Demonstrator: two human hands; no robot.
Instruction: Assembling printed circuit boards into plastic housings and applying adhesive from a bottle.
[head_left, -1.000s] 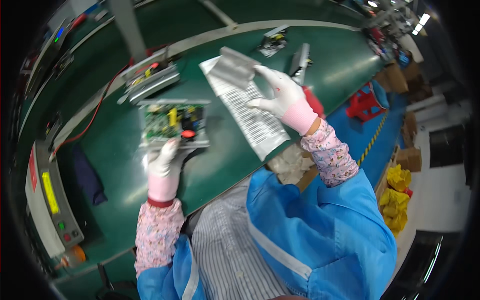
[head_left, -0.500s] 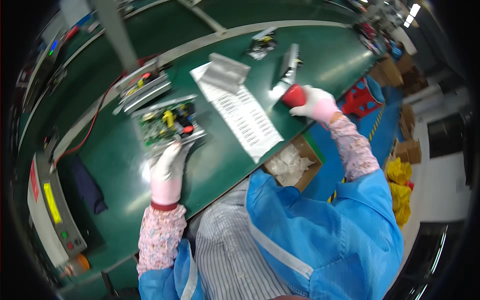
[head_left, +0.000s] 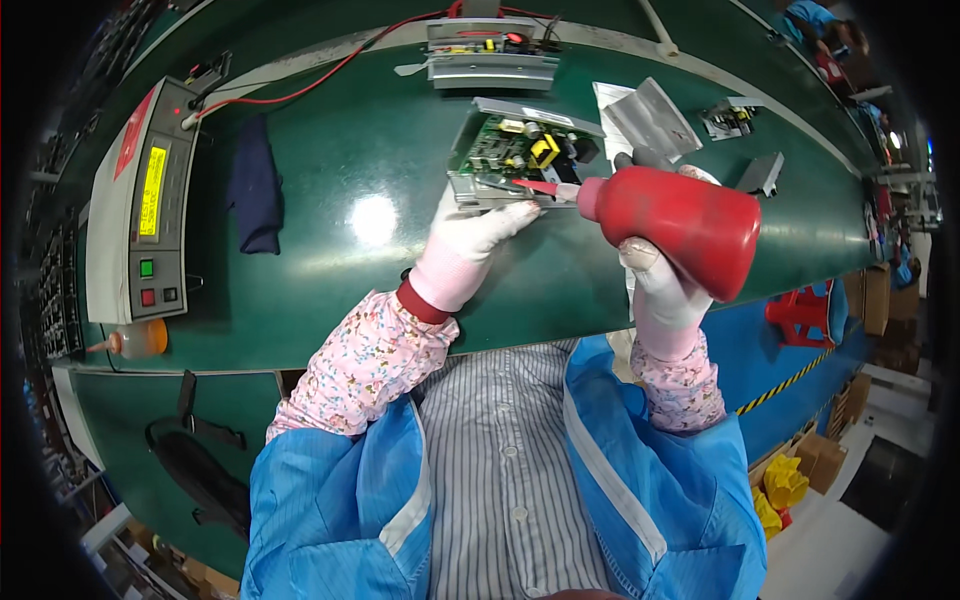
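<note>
A green circuit board in a metal bracket [head_left: 492, 146] is tilted up over the bench, carrying yellow and black parts. My gloved left hand [head_left: 478, 232] grips its near metal edge, thumb on top. In my gloved right hand [head_left: 660, 278] is a red squeeze bottle [head_left: 685, 225], tipped sideways with its thin nozzle pointing left. The nozzle tip lies over the near edge of the board; I cannot tell whether it touches.
Behind the board stands another metal-framed circuit board [head_left: 492, 70]. A bent metal sheet [head_left: 655, 118] lies on white paper, and smaller assemblies [head_left: 732, 118] sit farther right. At left are a test meter [head_left: 140, 205], a dark cloth [head_left: 256, 190] and an orange-tinted bottle [head_left: 140, 340].
My right hand has lifted the red bottle and brought it left to the board, tipping it. The left hand still holds the board, now tilted up. The whole view has swung left.
</note>
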